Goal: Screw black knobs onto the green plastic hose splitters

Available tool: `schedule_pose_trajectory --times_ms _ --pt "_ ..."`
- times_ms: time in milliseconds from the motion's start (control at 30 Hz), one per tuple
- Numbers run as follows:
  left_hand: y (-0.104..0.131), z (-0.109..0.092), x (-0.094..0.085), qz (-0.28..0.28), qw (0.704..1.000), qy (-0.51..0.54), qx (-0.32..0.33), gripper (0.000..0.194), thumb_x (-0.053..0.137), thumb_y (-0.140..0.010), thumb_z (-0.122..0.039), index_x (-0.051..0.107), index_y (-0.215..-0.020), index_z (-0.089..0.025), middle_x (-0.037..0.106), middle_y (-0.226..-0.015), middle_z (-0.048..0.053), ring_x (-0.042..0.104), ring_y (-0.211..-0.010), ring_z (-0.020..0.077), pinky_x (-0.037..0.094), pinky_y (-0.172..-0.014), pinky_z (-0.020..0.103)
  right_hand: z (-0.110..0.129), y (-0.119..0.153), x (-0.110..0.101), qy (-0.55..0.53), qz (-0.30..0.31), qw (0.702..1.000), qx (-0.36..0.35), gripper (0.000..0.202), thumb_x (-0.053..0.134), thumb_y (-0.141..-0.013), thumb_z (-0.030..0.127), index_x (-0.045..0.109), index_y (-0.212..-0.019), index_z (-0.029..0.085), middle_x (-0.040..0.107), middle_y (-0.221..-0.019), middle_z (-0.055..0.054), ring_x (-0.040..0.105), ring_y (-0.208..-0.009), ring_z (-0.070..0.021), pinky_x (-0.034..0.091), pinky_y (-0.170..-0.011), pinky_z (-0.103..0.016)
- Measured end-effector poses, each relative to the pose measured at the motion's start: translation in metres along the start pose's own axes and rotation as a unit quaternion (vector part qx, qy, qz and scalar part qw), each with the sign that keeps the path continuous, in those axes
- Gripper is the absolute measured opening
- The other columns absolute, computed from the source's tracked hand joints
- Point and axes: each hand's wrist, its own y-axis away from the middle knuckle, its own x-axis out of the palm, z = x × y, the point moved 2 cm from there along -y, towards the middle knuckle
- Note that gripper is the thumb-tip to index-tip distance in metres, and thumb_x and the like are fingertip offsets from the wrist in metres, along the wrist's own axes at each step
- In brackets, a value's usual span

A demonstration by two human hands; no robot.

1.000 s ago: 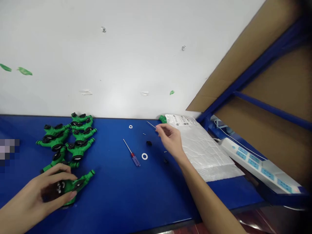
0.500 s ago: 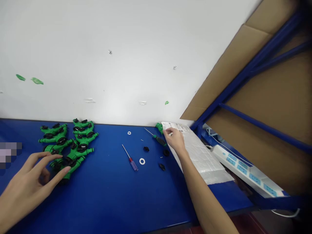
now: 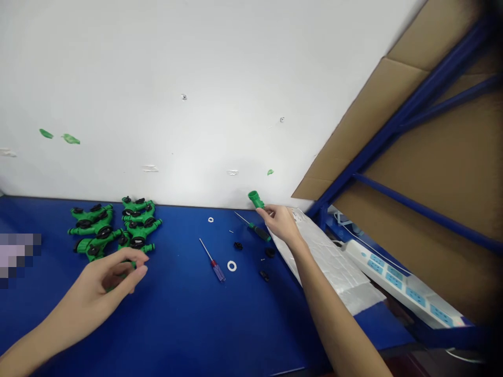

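Note:
My right hand point(image 3: 280, 222) grips a green plastic fitting point(image 3: 256, 199), its round open end pointing up and left near the wall. My left hand point(image 3: 113, 280) hovers over the blue table with fingers curled and apart, holding nothing, in front of a pile of green connectors with black valves point(image 3: 142, 226). Between the hands lie a purple-handled screwdriver point(image 3: 218, 271), a white ring point(image 3: 231, 266), a smaller white ring point(image 3: 211, 220) and a black part point(image 3: 238, 245). A green-and-black screwdriver point(image 3: 260, 232) rests just left of my right hand.
A silvery-white padded bag point(image 3: 338, 272) lies under my right forearm. Beyond it are a white power strip point(image 3: 408, 293) and a blue frame point(image 3: 393, 125) with cardboard. The white wall point(image 3: 220, 104) bounds the table's back. A pixelated patch covers the far left edge.
My right hand has lifted the green fitting from beside the bag. My left hand has moved right, away from the left side of the connector pile. The view has shifted slightly.

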Motion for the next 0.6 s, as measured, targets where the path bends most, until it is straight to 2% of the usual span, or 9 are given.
schedule_pose_trajectory --times_ms 67,100,167,233,267,367,467,533,600 --pt "-0.008 -0.003 0.014 0.056 0.982 0.16 -0.084 0.036 0.07 -0.079 -0.049 0.064 -0.103 -0.023 0.064 -0.071 0.002 0.059 -0.054 0.0167 0.043 -0.039 0.022 0.025 0.02 -0.001 -0.032 0.013 0.997 -0.074 0.027 0.057 -0.093 0.04 0.07 -0.086 0.017 0.067 -0.075 -0.005 0.062 -0.072 -0.0186 0.046 -0.07 -0.028" --pt "-0.012 -0.006 0.022 0.07 0.959 0.246 -0.123 0.038 0.068 -0.081 -0.049 0.062 -0.108 -0.023 0.067 -0.086 0.005 0.063 -0.062 0.0189 0.045 -0.041 0.023 0.04 0.031 0.001 -0.057 0.026 0.99 -0.124 0.023 0.061 -0.091 0.039 0.07 -0.088 0.018 0.067 -0.08 -0.004 0.061 -0.072 -0.0169 0.047 -0.07 -0.026" --pt "-0.018 -0.011 0.039 0.122 0.9 0.371 -0.193 0.041 0.064 -0.085 -0.049 0.058 -0.117 -0.024 0.067 -0.107 0.01 0.069 -0.075 0.0243 0.052 -0.049 0.029 0.072 0.054 0.009 -0.161 0.058 0.935 -0.312 0.023 0.059 -0.094 0.037 0.069 -0.095 0.017 0.067 -0.09 -0.007 0.062 -0.079 -0.0176 0.049 -0.075 -0.027" --pt "-0.022 -0.015 0.055 0.167 0.847 0.438 -0.251 0.036 0.064 -0.085 -0.046 0.06 -0.11 -0.02 0.068 -0.101 0.011 0.071 -0.078 0.0272 0.054 -0.052 0.031 0.095 0.074 0.021 -0.188 0.104 0.888 -0.406 0.023 0.056 -0.097 0.037 0.069 -0.103 0.019 0.066 -0.098 -0.008 0.063 -0.084 -0.0173 0.05 -0.077 -0.027" --pt "-0.023 -0.015 0.06 0.166 0.837 0.446 -0.27 0.031 0.065 -0.086 -0.041 0.061 -0.107 -0.018 0.069 -0.094 0.01 0.071 -0.074 0.0255 0.055 -0.052 0.03 0.102 0.08 0.028 -0.191 0.12 0.877 -0.424 0.023 0.054 -0.098 0.036 0.068 -0.107 0.019 0.065 -0.1 -0.008 0.063 -0.084 -0.0166 0.051 -0.076 -0.026" --pt "-0.022 -0.01 0.066 0.092 0.851 0.435 -0.279 0.011 0.07 -0.084 -0.02 0.062 -0.091 -0.016 0.071 -0.085 0.008 0.072 -0.071 0.023 0.059 -0.062 0.031 0.104 0.088 0.042 -0.22 0.125 0.879 -0.405 0.025 0.052 -0.099 0.032 0.065 -0.116 0.019 0.066 -0.099 -0.008 0.063 -0.082 -0.0153 0.051 -0.075 -0.026" --pt "-0.018 -0.002 0.068 0.028 0.85 0.441 -0.286 0.008 0.067 -0.086 -0.018 0.06 -0.083 -0.015 0.074 -0.095 0.011 0.074 -0.089 0.0289 0.061 -0.083 0.042 0.089 0.084 0.049 -0.288 0.105 0.896 -0.323 0.028 0.058 -0.095 0.033 0.065 -0.117 0.017 0.065 -0.088 -0.006 0.058 -0.069 -0.0129 0.05 -0.065 -0.025" --pt "-0.015 0.001 0.07 0.023 0.831 0.477 -0.284 0.008 0.064 -0.089 -0.02 0.061 -0.085 -0.015 0.074 -0.101 0.012 0.072 -0.1 0.0303 0.057 -0.093 0.045 0.083 0.083 0.053 -0.324 0.121 0.898 -0.271 0.03 0.065 -0.09 0.036 0.067 -0.113 0.016 0.064 -0.083 -0.004 0.053 -0.061 -0.0107 0.047 -0.058 -0.023" --pt "-0.013 0.002 0.073 0.054 0.801 0.529 -0.274 0.009 0.06 -0.092 -0.024 0.061 -0.089 -0.016 0.073 -0.107 0.012 0.069 -0.108 0.0296 0.054 -0.1 0.044 0.084 0.085 0.058 -0.354 0.158 0.893 -0.231 0.035 0.07 -0.085 0.038 0.068 -0.112 0.015 0.065 -0.081 -0.003 0.054 -0.06 -0.0105 0.046 -0.055 -0.022"
